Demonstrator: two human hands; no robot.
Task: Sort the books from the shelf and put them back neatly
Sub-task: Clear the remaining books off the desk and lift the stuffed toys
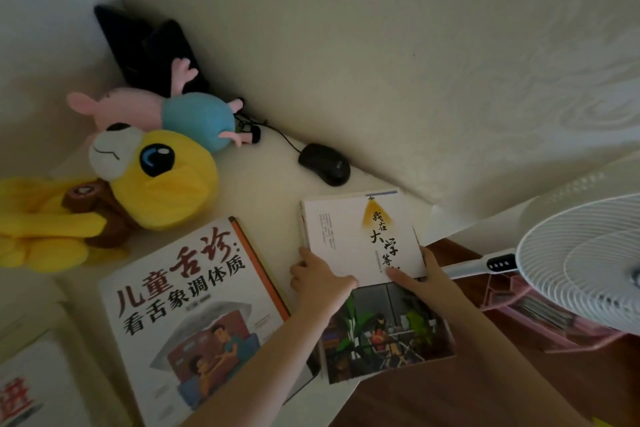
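We hold the white-covered book [363, 243] at the right rim of the white surface [270, 191]. The left hand [320, 279] is curled over its left edge, and the right hand [420, 274] pinches the right edge, thumb on the cover. The book's lower part juts past the rim over the wooden floor [467, 392], so we judge a slack grip could drop it there. A swing rightward could strike the white fan [581, 260] nearby. A push leftward could ride it onto the large red-titled book [194, 315] just beside it. Cream walls [381, 62] meet in a corner behind the surface, which carries a yellow plush toy [166, 184], a pig plush [194, 118] and a black mouse [325, 165].
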